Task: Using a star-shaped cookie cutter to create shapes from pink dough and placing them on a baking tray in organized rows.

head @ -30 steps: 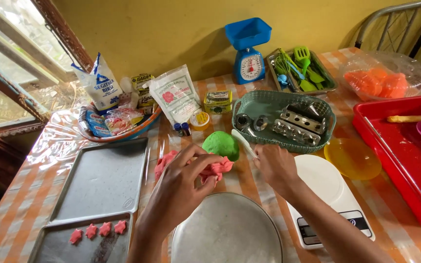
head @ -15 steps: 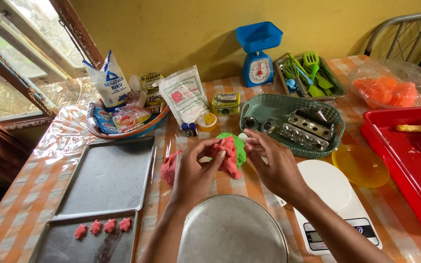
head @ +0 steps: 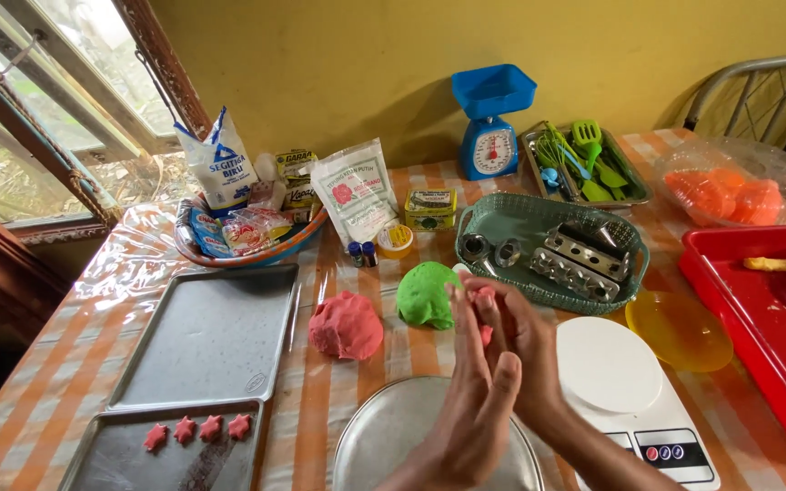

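The person's left hand and right hand are pressed palm to palm over the table, just above the round metal plate at the bottom edge. A small piece of pink dough peeps out between the palms near the fingertips; the grip of both hands is narrow, closed flat around that piece.

At ten o'clock from the hands, touching their fingertips in the view, sits a green dough ball. Farther at nine o'clock lies a larger pink dough lump, apart from the green one. At one o'clock stands a green basket holding metal moulds. At three o'clock, just beside the right wrist, is a white digital scale, with a yellow plate beyond it and a red tray at the far right.

At nine o'clock, well apart, lies a bare baking tray; below it, at eight o'clock, a second tray carries four pink star shapes in a row. At twelve o'clock stands a blue kitchen scale.
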